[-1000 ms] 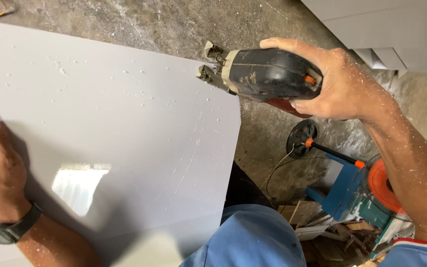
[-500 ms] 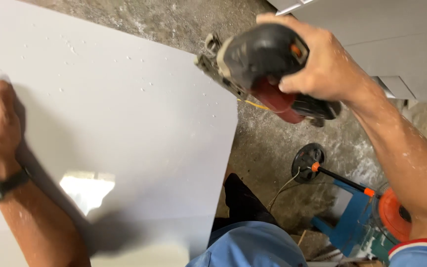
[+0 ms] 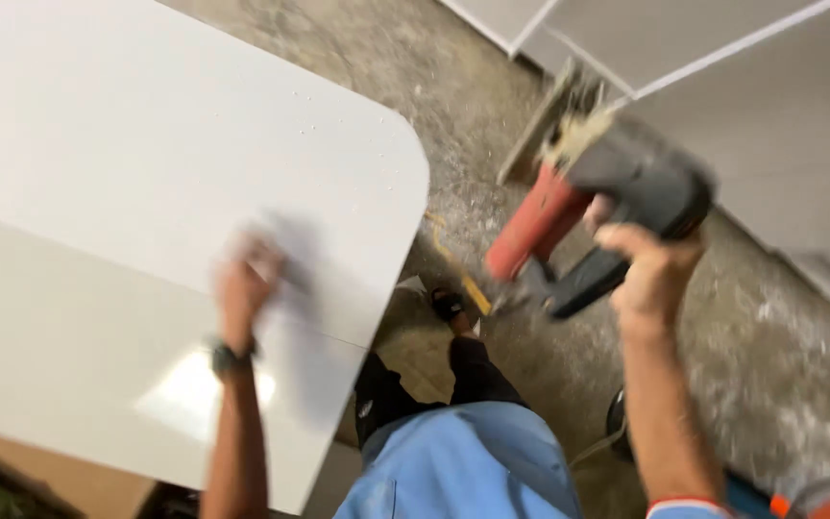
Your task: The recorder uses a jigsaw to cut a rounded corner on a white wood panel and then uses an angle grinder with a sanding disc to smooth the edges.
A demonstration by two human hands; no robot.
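Note:
A large white panel (image 3: 127, 173) with a rounded corner fills the left of the view. My left hand (image 3: 247, 279), with a dark watch on the wrist, rests on the panel near its right edge, blurred by motion. My right hand (image 3: 650, 269) grips a grey and red power saw (image 3: 598, 207) and holds it up in the air, clear of the panel, above the dusty concrete floor. The saw's base plate points up and away to the left.
The concrete floor (image 3: 492, 106) is covered in sawdust. White panels (image 3: 742, 106) lean or lie at the upper right. My dark trousers and sandalled foot (image 3: 449, 308) show below the panel's corner. An orange object (image 3: 823, 505) sits at the bottom right corner.
The saw has been lifted off the panel's edge and swung right and up. My left hand has slid right across the panel. The view has shifted, showing the rounded corner.

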